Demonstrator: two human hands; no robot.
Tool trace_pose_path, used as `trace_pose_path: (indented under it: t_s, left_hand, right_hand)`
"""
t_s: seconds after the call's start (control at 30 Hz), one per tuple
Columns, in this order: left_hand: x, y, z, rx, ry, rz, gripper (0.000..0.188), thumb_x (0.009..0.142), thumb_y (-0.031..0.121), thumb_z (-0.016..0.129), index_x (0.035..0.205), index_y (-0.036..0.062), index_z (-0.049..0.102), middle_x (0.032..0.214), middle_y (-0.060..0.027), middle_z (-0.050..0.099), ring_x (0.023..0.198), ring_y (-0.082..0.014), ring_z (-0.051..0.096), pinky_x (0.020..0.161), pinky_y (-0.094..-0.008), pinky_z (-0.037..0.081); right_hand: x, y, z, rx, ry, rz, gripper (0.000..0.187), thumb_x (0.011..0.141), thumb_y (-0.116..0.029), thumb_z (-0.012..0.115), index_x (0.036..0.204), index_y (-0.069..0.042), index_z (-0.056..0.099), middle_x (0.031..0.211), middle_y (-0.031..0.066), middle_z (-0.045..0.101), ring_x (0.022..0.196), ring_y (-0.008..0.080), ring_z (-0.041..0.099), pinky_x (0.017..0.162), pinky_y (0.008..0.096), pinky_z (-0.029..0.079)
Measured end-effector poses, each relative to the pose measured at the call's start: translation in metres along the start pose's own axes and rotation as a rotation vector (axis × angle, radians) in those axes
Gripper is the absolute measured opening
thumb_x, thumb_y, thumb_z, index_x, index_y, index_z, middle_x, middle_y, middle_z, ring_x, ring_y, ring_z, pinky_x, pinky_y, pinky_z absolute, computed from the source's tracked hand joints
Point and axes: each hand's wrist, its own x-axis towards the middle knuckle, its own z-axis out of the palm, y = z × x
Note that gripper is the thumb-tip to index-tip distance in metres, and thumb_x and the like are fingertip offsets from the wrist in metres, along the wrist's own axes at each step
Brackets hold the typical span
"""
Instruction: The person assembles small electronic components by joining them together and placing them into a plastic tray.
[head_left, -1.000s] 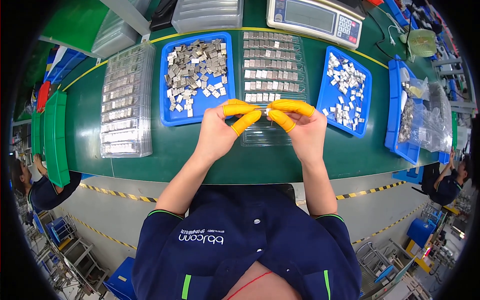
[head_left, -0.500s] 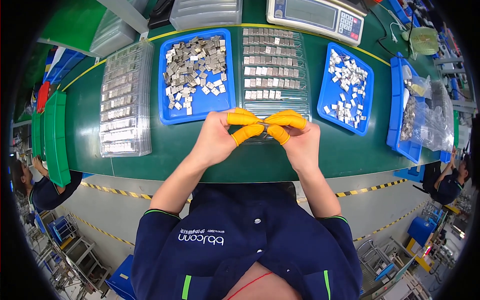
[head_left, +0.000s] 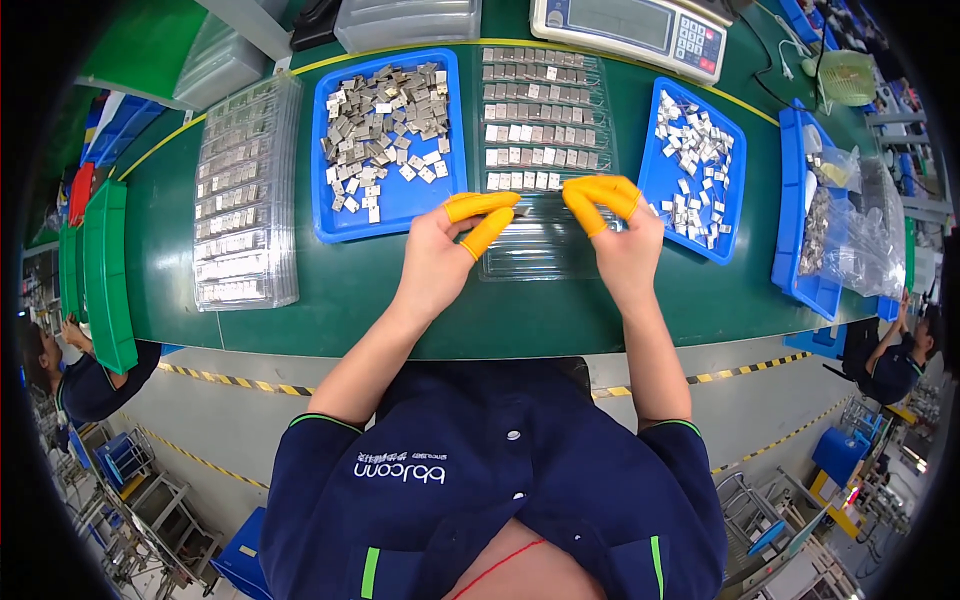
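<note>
Pinching a small metal piece (head_left: 519,210), left fingers (head_left: 480,205) hover over clear tray (head_left: 540,250).

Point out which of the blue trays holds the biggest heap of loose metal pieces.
The blue tray just beyond the left hand. Its grey pieces cover most of the floor, while the blue tray by the right hand has fewer, more scattered ones.

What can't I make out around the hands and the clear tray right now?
- Head view: any part pinched in the left hand is too small, covered by orange finger cots.
- Right hand: fingertips hide what it touches.
- Clear tray: near rows, glare and hands obscure the pockets.
- Scale: cut off by the top edge.
</note>
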Motion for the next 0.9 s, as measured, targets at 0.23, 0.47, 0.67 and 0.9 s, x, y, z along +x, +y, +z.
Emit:
trace_pose_path:
  t_s: [0.23,0.47,0.67,0.9]
  left_hand:
    - [-0.002,-0.006,0.001,0.337,0.301,0.313,0.024,0.077,-0.004,0.064,0.1,0.0027,0.067,0.091,-0.0069,0.064,0.08,-0.0118,0.06,0.074,-0.023,0.048]
    - [-0.005,-0.005,-0.014,0.782,0.486,0.552,0.025,0.07,-0.005,0.068,0.093,0.0052,0.068,0.088,-0.0081,0.064,0.082,-0.0226,0.057,0.074,-0.0299,0.046]
    - [-0.014,-0.007,-0.011,0.752,0.449,0.533,0.029,0.068,-0.008,0.066,0.094,0.0045,0.068,0.087,-0.0094,0.062,0.081,-0.0249,0.056,0.073,-0.0308,0.046]
    - [-0.018,-0.008,-0.019,0.743,0.44,0.529,0.03,0.067,-0.009,0.066,0.094,0.0041,0.068,0.087,-0.0098,0.062,0.083,-0.0254,0.056,0.072,-0.031,0.046]
  right_hand:
    - [0.001,0.013,-0.006,-0.111,0.161,-0.004,0.018,0.072,0.0,0.069,0.09,-0.002,0.068,0.09,0.0099,0.067,0.084,0.0236,0.061,0.077,0.0301,0.048]
    - [0.014,0.004,0.015,-0.35,-0.087,-0.28,0.022,0.068,-0.008,0.072,0.089,-0.006,0.068,0.093,0.007,0.062,0.089,0.0254,0.057,0.079,0.0337,0.047]
    - [0.038,0.014,0.039,-0.59,-0.278,-0.37,0.023,0.068,-0.014,0.07,0.09,-0.008,0.069,0.093,0.0057,0.061,0.095,0.0236,0.053,0.082,0.0342,0.046]
    - [0.038,0.014,0.037,-0.477,-0.239,-0.352,0.018,0.067,-0.012,0.071,0.084,-0.007,0.068,0.092,0.0043,0.062,0.09,0.0241,0.054,0.081,0.0335,0.045]
